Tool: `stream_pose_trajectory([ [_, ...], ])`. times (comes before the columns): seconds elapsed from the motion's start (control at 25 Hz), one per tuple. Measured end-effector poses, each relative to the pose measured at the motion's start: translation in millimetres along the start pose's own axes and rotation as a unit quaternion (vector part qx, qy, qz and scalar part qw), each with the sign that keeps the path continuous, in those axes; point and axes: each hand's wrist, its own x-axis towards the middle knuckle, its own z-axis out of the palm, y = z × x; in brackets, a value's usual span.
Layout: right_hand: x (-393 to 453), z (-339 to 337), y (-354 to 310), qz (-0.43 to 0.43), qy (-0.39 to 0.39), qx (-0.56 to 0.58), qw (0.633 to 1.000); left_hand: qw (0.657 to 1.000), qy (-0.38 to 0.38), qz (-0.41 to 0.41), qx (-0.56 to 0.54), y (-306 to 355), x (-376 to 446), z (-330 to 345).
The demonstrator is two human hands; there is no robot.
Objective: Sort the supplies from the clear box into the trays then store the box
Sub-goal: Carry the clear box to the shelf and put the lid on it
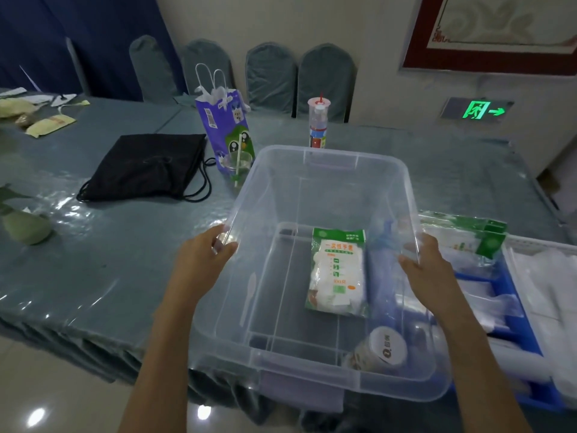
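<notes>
The clear plastic box (pixel 324 164) sits at the table's near edge, held on both long sides. My left hand (pixel 199 260) grips its left rim and my right hand (pixel 427 264) grips its right rim. Inside lie a green-and-white packet of disposable gloves (pixel 337 273), a small round jar with a white lid (pixel 384 345) near the front right corner, and a clear plastic knife (pixel 249 292) by the left wall. To the right stands a blue tray (pixel 515 310) with clear-wrapped supplies and a green-labelled packet (pixel 487 242); a white tray (pixel 549 276) is beside it.
Behind the box stand a purple paper gift bag (pixel 224 126), a clear cup with a straw (pixel 239 165) and a bottle with a red straw (pixel 318 126). A black drawstring bag (pixel 150 167) lies left of them. A green bowl (pixel 26 226) sits far left. Covered chairs (pixel 271 76) line the wall.
</notes>
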Motion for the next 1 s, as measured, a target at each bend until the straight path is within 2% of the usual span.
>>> stream_pose_trajectory([
  [0.28, -34, -5, -6, -0.041, 0.026, 0.032, 0.998, 0.998, 0.036, 0.03, -0.041, -4, -20, -17],
  [0.56, -79, -21, -51, -0.116, 0.099, 0.076, 0.985, 0.985, 0.109, 0.118, -0.064, 21, -43, -80],
  [0.76, -131, -53, -61, -0.107, 0.153, 0.073, 0.98, 0.981, 0.079, 0.172, -0.03, 53, -61, -117],
  [1.0, -202, -76, -13, -0.046, 0.245, 0.073, 0.966, 0.973, 0.019, 0.229, -0.032, 90, -90, -87],
])
